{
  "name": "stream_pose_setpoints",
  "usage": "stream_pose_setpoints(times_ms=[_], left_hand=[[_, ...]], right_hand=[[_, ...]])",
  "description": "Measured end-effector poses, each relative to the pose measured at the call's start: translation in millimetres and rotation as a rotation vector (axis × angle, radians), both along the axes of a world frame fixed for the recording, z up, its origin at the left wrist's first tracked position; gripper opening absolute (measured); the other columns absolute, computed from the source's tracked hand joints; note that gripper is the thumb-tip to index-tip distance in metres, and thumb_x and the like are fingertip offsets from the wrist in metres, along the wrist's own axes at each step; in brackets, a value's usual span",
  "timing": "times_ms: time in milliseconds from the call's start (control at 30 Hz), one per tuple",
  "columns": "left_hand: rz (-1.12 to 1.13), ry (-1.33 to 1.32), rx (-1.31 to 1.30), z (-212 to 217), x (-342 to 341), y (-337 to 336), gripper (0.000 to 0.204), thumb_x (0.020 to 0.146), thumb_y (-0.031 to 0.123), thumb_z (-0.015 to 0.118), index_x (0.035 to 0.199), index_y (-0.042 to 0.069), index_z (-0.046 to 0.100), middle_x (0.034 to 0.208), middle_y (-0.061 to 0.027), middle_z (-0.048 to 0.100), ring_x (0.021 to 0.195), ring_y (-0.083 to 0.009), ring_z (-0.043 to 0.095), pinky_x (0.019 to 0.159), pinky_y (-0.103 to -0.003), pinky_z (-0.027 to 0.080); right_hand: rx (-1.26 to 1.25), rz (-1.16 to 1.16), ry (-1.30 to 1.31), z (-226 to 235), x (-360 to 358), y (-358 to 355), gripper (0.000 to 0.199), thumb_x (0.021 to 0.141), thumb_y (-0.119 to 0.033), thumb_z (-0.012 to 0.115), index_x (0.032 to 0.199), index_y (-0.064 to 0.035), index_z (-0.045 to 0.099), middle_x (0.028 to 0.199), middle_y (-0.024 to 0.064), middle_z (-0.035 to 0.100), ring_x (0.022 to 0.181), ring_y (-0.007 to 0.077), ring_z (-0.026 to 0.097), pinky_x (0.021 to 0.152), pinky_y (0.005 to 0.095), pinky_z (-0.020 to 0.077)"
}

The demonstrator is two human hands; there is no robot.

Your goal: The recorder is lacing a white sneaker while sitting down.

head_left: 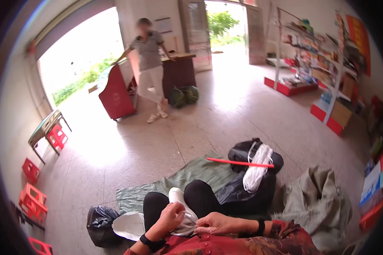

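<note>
A white shoe [177, 196] lies between my black-clad knees, its rounded end pointing away from me. My left hand [172, 216] is closed at its left side, fingers bent over the white material. From the right, my right hand [212, 223] pinches at the near edge of the same shoe. Any thread or small tool between the fingertips is too small to make out. Beside my left thigh rests a white sole-shaped piece [129, 226], next to a black plastic bag [102, 227].
A white cord bundle [258, 167] and a red stick [240, 162] lie on black bags [242, 151] ahead right. Green cloth [200, 172] spreads before my knees; grey-green sacking [317, 202] lies right. A person [148, 53] stands by a counter [181, 76]. Red stools [33, 202] line the left.
</note>
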State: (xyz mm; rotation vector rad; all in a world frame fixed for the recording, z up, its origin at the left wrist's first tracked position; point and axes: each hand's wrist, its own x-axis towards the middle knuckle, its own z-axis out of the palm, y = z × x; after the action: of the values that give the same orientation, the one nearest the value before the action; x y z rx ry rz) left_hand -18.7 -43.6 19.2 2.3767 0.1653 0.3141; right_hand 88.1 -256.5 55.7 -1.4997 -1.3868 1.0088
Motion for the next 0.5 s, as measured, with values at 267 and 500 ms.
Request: stream_pose_setpoints(times_ms=[267, 500], left_hand=[[-0.413, 0.085, -0.31, -41.3, 27.6, 16.7, 0.019, 0.086, 0.019, 0.061, 0.098, 0.005, 0.061, 0.096, -0.008, 0.061, 0.093, -0.0203, 0.057, 0.084, -0.034, 0.046], [-0.253, 0.078, -1.023, 35.5, -25.2, -13.3, 0.036, 0.091, 0.042, 0.061, 0.105, 0.009, 0.064, 0.105, -0.0062, 0.06, 0.105, -0.0181, 0.055, 0.095, -0.032, 0.04]], right_hand=[[0.135, 0.382, -0.076, 26.9, -52.3, 76.4, 0.032, 0.096, -0.029, 0.055, 0.085, 0.0004, 0.061, 0.073, 0.0114, 0.061, 0.07, 0.0202, 0.058, 0.067, 0.0349, 0.0467], [0.306, 0.15, 0.065, 42.4, -23.7, 71.5, 0.031, 0.099, -0.027, 0.052, 0.096, 0.0015, 0.064, 0.083, 0.0082, 0.065, 0.079, 0.0155, 0.062, 0.074, 0.0313, 0.0494]])
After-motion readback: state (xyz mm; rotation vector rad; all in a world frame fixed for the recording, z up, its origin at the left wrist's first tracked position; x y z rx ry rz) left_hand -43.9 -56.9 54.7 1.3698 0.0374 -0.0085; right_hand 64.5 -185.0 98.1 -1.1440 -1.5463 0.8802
